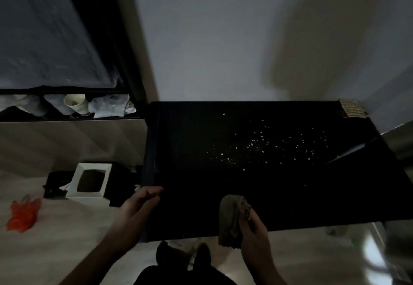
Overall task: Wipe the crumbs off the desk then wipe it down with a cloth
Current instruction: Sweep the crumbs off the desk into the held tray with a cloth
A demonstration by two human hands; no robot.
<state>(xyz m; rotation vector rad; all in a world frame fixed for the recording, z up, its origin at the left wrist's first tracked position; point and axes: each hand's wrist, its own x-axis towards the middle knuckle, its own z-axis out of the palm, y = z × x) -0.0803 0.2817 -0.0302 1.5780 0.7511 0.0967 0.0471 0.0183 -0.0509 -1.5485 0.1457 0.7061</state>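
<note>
- The scattered pale crumbs [254, 148] lie across the middle and right of the flat black bench [192, 206], unswept by the look of it; no cleared streak shows.
- The crumpled grey-brown cloth [232, 220] sits at the bench's near edge, well short of the crumbs.
- The right hand [253, 231] has its fingers curled shut around the cloth.
- The left hand [139, 205] rests its fingers, loosely together, on the bench's near-left corner, apparently steadying it.
- Judged so, both sweeping and wiping down remain.
- On the floor to the left lies a white square box with a dark opening [89, 180].
- No writing or brand is legible; the frame is dim.
</note>
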